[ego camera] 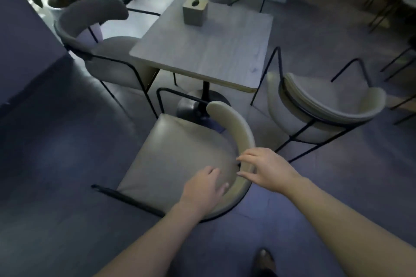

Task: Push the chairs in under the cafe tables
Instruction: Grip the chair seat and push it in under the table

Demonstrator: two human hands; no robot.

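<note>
1. Near chair (180,155): seat smooth, leather-like, slight sheen; curved backrest same padded cover; frame thin black metal tube, matt.
2. Left chair (108,60): backrest top looks like fuzzy matt cloth; seat smooth beige upholstery; black metal legs.
3. Right chair (324,105): cream padded cover, smooth, soft gloss; black metal rod frame.
4. Table (202,51): top pale wood-grain, matt, light edge band; pedestal base dark metal, glossy w/ reflections.
5. Tissue box (195,12): matt grey, stone- or concrete-like.
6. Floor (56,164): smooth, dull sheen.
</note>
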